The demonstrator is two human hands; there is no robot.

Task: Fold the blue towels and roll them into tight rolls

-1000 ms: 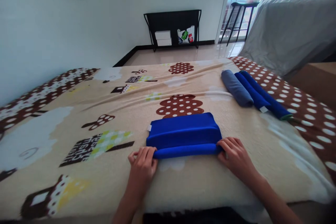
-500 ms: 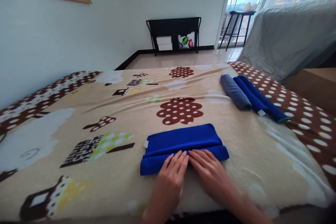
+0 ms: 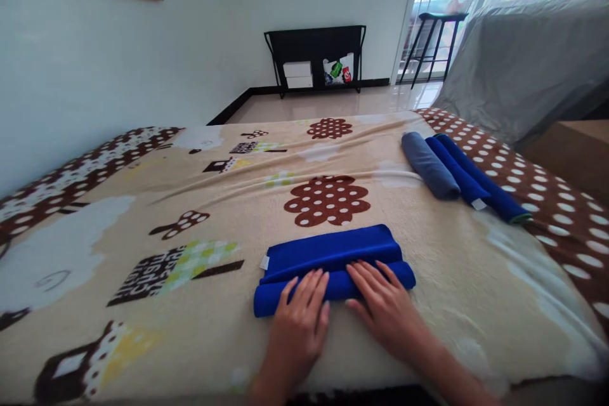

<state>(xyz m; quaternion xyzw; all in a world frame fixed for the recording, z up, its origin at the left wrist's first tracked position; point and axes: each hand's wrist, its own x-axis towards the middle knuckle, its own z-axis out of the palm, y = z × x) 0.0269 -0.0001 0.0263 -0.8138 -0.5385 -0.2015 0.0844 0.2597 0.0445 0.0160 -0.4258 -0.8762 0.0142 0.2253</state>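
Note:
A blue towel (image 3: 333, 252) lies on the bed, its near side rolled into a tube and its far part still flat. A small white tag shows at its left edge. My left hand (image 3: 302, 314) rests on the left half of the roll, fingers stretched over the top. On the right half lies my right hand (image 3: 380, 301), fingers spread and the thumb at the near side. Both hands are open and touch the roll from above. At the right lie a rolled grey-blue towel (image 3: 431, 166) and two blue rolls (image 3: 459, 171) side by side.
A beige patterned blanket (image 3: 228, 203) with brown dotted edges covers the bed. Beyond it stand a black rack (image 3: 314, 47) with white boxes, and a black stool (image 3: 435, 44) by the window. A grey-covered bulky object (image 3: 528, 63) and a cardboard box (image 3: 571, 155) are at the right.
My hands have moved apart from the middle of the roll, the left one leftward and the right one slightly rightward. The fingers have spread. The towel looks nearly the same.

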